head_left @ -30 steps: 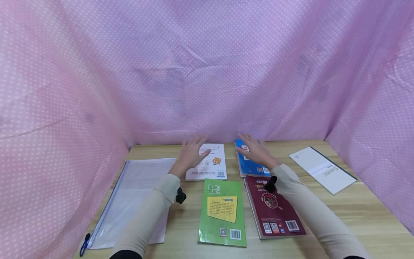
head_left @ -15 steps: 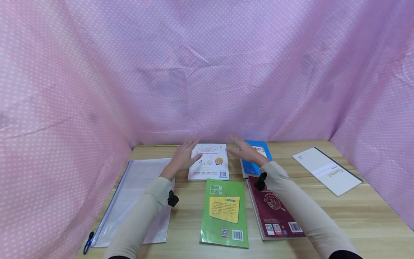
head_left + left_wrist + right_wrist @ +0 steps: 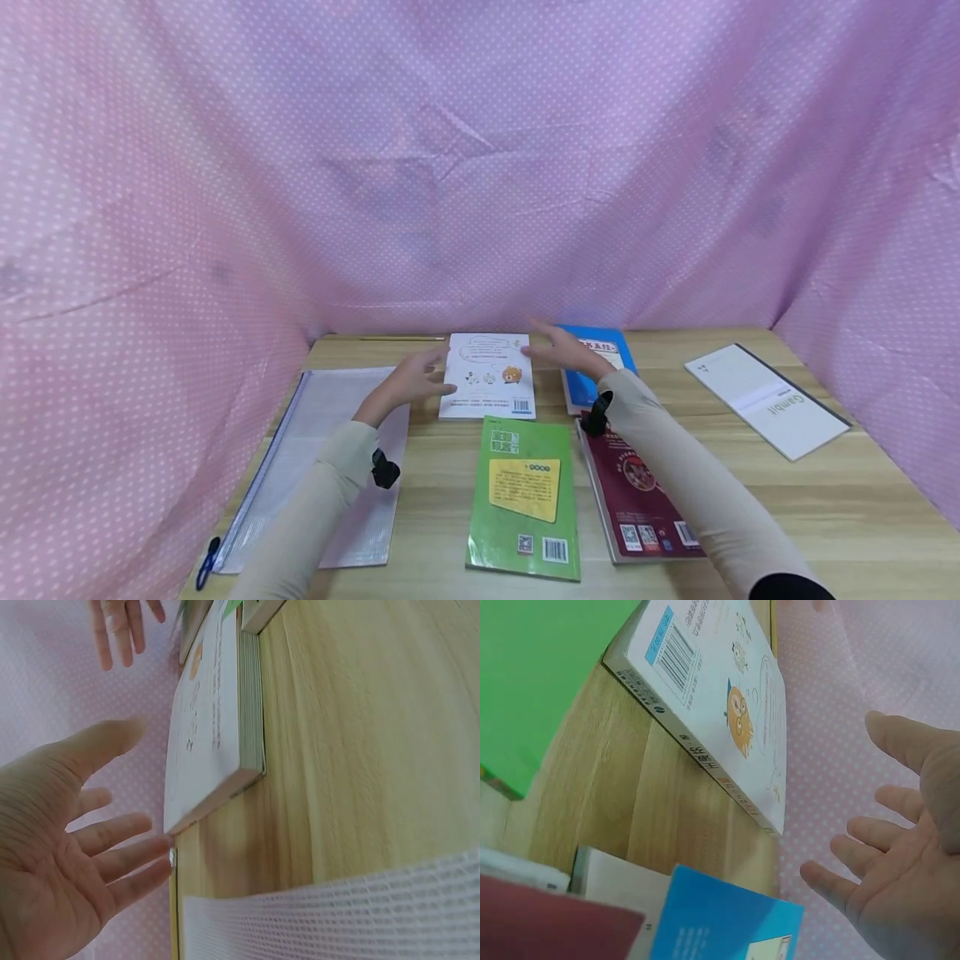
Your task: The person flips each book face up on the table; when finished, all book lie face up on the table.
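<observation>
A white book [image 3: 487, 392] with a small orange cartoon animal on its cover lies flat near the table's back edge. Just left of it is my left hand [image 3: 411, 380], fingers spread and holding nothing. My right hand [image 3: 566, 350] reaches in from the other side, its fingertips at the white book's right edge and its palm over the blue book [image 3: 577, 387]. Both wrist views show relaxed, parted fingers around the white book. In the right wrist view the blue book [image 3: 727, 919] sits below the hand.
A green book [image 3: 525, 542] lies in front, beside a maroon book [image 3: 637, 517] partly under my right sleeve. A mesh zip pouch [image 3: 360, 517] spreads at left, with a pencil [image 3: 401, 338] along the back edge. A white notebook [image 3: 765, 404] lies far right.
My left hand has moved left and lower, off the white book to its left side. My right hand has shifted left from above the blue book toward the white book.
</observation>
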`<action>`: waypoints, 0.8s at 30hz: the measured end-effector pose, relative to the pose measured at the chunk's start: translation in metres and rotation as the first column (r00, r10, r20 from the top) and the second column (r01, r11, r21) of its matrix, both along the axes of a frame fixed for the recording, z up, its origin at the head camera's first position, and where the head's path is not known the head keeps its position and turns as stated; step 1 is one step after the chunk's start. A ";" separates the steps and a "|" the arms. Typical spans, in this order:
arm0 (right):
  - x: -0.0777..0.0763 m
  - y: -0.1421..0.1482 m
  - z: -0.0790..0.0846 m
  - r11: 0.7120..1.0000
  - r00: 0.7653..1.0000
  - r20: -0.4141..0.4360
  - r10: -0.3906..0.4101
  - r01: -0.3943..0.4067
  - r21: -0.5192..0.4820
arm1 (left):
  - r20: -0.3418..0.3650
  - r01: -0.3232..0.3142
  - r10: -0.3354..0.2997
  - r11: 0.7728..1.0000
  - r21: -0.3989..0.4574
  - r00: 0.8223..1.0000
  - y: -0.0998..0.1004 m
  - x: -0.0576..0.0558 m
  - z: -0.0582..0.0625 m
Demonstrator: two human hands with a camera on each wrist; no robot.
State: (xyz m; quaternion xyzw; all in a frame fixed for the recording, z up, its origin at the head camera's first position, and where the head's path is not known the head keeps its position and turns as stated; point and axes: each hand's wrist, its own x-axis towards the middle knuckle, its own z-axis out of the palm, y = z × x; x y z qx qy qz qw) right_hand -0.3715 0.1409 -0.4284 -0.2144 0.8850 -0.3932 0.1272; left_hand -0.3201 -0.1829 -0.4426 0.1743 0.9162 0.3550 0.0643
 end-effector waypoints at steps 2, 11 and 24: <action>-0.003 0.000 -0.002 1.000 0.999 0.031 0.007 -0.006 -0.017 | 0.027 0.022 -0.023 0.999 0.042 0.999 -0.005 0.001 -0.002; -0.010 0.002 -0.005 0.996 0.990 0.141 0.001 0.012 -0.092 | 0.175 -0.010 -0.009 0.994 0.109 0.984 -0.018 0.003 -0.011; -0.027 -0.005 -0.024 0.995 0.981 0.191 -0.042 0.059 -0.083 | 0.257 -0.043 0.015 0.994 0.103 0.966 -0.011 0.001 -0.018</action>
